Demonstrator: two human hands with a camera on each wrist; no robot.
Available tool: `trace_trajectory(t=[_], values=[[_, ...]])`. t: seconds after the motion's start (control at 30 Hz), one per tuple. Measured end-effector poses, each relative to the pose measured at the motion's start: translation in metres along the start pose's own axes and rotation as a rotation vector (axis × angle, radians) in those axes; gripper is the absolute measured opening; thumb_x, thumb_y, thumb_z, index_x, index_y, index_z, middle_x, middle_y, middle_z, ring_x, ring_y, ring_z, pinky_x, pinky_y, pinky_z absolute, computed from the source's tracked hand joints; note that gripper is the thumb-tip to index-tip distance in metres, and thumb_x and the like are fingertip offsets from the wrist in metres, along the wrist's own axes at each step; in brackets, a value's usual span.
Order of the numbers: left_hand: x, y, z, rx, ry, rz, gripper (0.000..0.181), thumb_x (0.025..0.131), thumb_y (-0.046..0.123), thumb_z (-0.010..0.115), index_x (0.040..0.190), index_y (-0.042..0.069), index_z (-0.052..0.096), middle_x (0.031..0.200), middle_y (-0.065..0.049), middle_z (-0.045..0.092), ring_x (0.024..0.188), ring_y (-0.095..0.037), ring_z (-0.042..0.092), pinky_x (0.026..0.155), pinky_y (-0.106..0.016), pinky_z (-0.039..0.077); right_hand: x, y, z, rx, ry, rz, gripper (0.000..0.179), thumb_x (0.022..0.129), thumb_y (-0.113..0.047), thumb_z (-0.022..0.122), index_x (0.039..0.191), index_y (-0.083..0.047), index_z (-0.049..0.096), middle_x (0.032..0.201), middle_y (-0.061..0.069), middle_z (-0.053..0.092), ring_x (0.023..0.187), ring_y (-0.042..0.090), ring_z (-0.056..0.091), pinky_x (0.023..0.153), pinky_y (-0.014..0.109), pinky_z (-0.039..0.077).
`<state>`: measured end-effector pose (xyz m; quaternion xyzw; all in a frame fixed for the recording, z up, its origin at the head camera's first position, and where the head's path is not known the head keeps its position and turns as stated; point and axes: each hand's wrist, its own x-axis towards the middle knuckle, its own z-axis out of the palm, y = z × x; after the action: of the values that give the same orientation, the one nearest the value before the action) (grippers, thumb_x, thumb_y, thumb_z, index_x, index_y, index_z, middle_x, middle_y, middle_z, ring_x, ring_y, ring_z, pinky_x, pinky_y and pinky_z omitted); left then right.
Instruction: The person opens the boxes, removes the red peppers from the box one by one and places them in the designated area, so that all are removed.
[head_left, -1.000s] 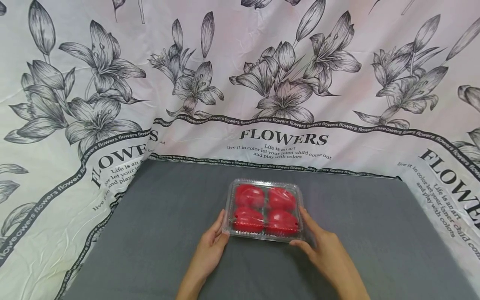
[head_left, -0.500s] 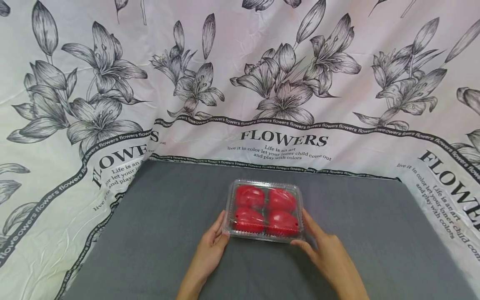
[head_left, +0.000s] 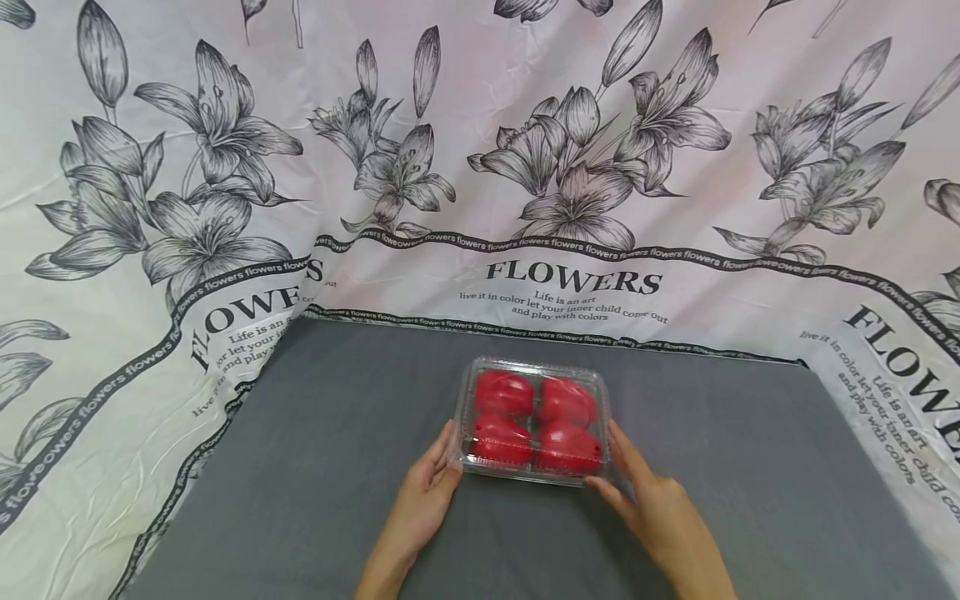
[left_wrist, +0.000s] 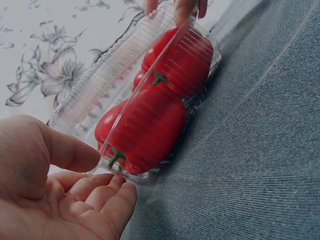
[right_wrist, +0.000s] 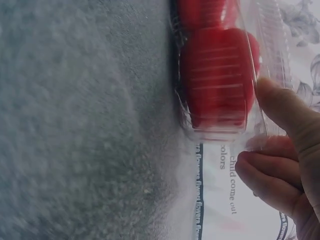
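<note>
A clear plastic clamshell box with a closed lid sits on the grey cloth, in the middle of the head view. Several glossy red bell peppers fill it in two rows; green stems show in the left wrist view. My left hand pinches the box's near left corner, thumb on the rim and fingers below. On the opposite side, my right hand grips the near right corner between thumb and fingers. The undersides of the box and some fingertips are hidden.
Grey cloth covers the table around the box. White fabric printed with lilies and the word FLOWERS hangs along the back and both sides of the table.
The head view has shifted slightly, so the whole scene sits a little further right. Both hands keep the same hold on the box.
</note>
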<state>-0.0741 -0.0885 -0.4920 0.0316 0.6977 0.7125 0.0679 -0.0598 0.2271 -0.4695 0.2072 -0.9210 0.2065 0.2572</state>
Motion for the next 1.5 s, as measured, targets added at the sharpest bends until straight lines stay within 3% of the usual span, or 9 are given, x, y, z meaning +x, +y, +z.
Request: trace_trajectory(t=[0.13, 0.23, 0.37, 0.43, 0.67, 0.83, 1.27, 1.37, 1.5], values=[[0.000, 0.000, 0.000, -0.002, -0.009, 0.010, 0.062, 0.109, 0.004, 0.052, 0.166, 0.004, 0.029, 0.169, -0.014, 0.032, 0.154, -0.024, 0.033, 0.118, -0.022, 0.031, 0.002, 0.000, 0.006, -0.009, 0.081, -0.083, 0.078, 0.108, -0.061, 0.041, 0.150, 0.004, 0.049, 0.114, 0.022, 0.077, 0.053, 0.020, 0.071, 0.051, 0.034, 0.058], [-0.001, 0.000, 0.001, 0.003, -0.018, 0.023, 0.063, 0.109, 0.003, 0.053, 0.166, 0.003, 0.028, 0.170, -0.013, 0.031, 0.154, -0.026, 0.032, 0.120, -0.030, 0.030, 0.001, 0.000, 0.008, 0.002, 0.095, -0.082, 0.066, 0.108, -0.046, 0.051, 0.150, 0.005, 0.049, 0.117, 0.023, 0.076, 0.042, 0.006, 0.056, 0.043, 0.026, 0.048], [-0.001, 0.000, 0.002, 0.008, -0.027, 0.040, 0.063, 0.108, 0.003, 0.054, 0.166, 0.000, 0.027, 0.170, -0.014, 0.031, 0.155, -0.030, 0.031, 0.122, -0.040, 0.029, -0.001, -0.002, 0.009, -0.004, 0.094, -0.025, 0.068, 0.088, -0.014, 0.074, 0.149, 0.003, 0.050, 0.121, 0.021, 0.075, 0.044, -0.004, 0.035, 0.040, 0.021, 0.033], [0.000, 0.001, 0.002, 0.010, -0.028, 0.038, 0.063, 0.108, 0.004, 0.054, 0.165, 0.000, 0.028, 0.170, -0.014, 0.031, 0.155, -0.031, 0.031, 0.122, -0.042, 0.029, -0.002, -0.004, 0.011, -0.015, 0.108, 0.000, 0.075, 0.076, -0.003, 0.077, 0.146, 0.002, 0.052, 0.121, 0.020, 0.075, 0.045, -0.002, 0.039, 0.040, 0.021, 0.030], [0.001, 0.001, 0.002, 0.011, -0.044, 0.021, 0.063, 0.109, 0.005, 0.054, 0.166, 0.003, 0.028, 0.170, -0.012, 0.031, 0.156, -0.029, 0.030, 0.120, -0.037, 0.031, 0.001, -0.008, 0.014, -0.059, 0.217, 0.016, 0.060, 0.076, 0.001, 0.068, 0.135, 0.005, 0.058, 0.115, 0.023, 0.076, 0.049, 0.021, 0.067, 0.036, 0.028, 0.034], [0.002, 0.001, 0.002, -0.020, -0.045, 0.009, 0.063, 0.109, 0.004, 0.053, 0.167, 0.005, 0.028, 0.171, -0.012, 0.029, 0.157, -0.027, 0.028, 0.121, -0.037, 0.030, 0.011, -0.007, 0.005, -0.088, 0.276, 0.027, 0.055, 0.077, 0.002, 0.068, 0.132, 0.004, 0.060, 0.113, 0.023, 0.076, 0.061, 0.035, 0.075, 0.037, 0.039, 0.044], [0.003, 0.001, 0.002, -0.024, -0.041, -0.004, 0.062, 0.109, 0.006, 0.054, 0.166, 0.006, 0.030, 0.170, -0.011, 0.032, 0.156, -0.027, 0.031, 0.119, -0.037, 0.032, 0.026, -0.008, -0.017, 0.020, 0.197, 0.051, 0.064, 0.077, 0.007, 0.083, 0.136, 0.003, 0.059, 0.122, 0.021, 0.075, 0.081, 0.033, 0.078, 0.048, 0.029, 0.054], [0.003, 0.000, 0.001, -0.020, -0.037, -0.008, 0.063, 0.109, 0.007, 0.054, 0.166, 0.005, 0.029, 0.170, -0.012, 0.031, 0.156, -0.027, 0.031, 0.119, -0.038, 0.031, 0.028, -0.008, -0.020, 0.052, 0.181, 0.080, 0.066, 0.078, 0.007, 0.085, 0.139, 0.000, 0.059, 0.124, 0.020, 0.075, 0.069, 0.026, 0.078, 0.047, 0.021, 0.050], [0.003, -0.001, 0.001, -0.023, -0.035, -0.008, 0.063, 0.109, 0.006, 0.054, 0.166, 0.005, 0.030, 0.170, -0.011, 0.031, 0.156, -0.026, 0.031, 0.119, -0.037, 0.031, 0.033, -0.007, -0.024, 0.080, 0.175, 0.082, 0.068, 0.078, 0.007, 0.086, 0.140, -0.001, 0.059, 0.124, 0.019, 0.075, 0.072, 0.028, 0.078, 0.046, 0.013, 0.046]])
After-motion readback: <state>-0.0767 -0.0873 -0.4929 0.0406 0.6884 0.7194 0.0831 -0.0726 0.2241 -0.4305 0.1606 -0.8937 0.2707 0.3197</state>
